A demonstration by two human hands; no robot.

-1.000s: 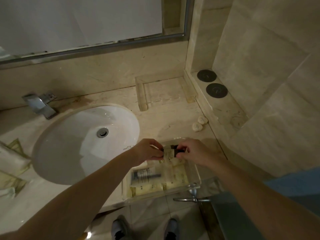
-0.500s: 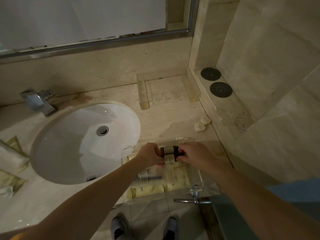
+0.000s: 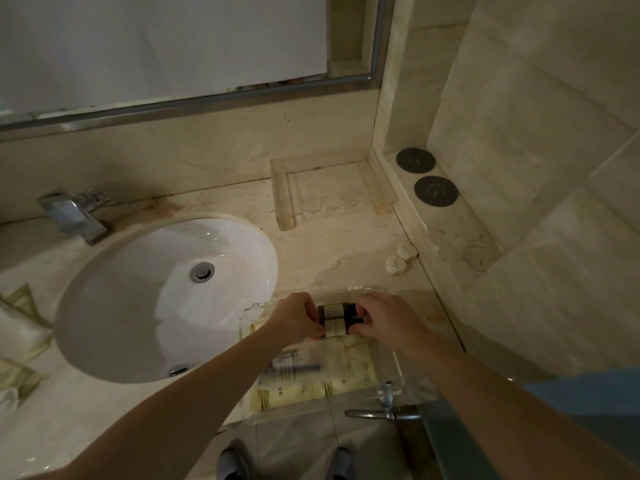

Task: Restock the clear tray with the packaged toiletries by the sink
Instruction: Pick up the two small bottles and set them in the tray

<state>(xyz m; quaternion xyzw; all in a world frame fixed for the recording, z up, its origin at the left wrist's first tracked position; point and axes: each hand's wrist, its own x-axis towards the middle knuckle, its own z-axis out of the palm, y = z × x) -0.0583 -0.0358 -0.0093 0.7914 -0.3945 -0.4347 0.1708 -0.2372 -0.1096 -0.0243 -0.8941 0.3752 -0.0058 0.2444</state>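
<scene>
Restocking judged partly done. Clear tray at lower centre of frame, on the desk just right of the sink, already carrying flat cream sachets and one packet with dark print across its near half. Two small dark bottles with pale labels, side by side over the far end of the tray; whether resting on its floor or just above it, not clear. Left hand closed around the bottles' left ends, right hand pinching their right ends with curled fingers; bottles thus directly between both hands, touching each. Still outstanding, by appearance: two small round wrapped soaps lying loose on the desk at right of centre, beyond the tray and apart from it, plus further packets at the left edge, too dim to identify.
</scene>
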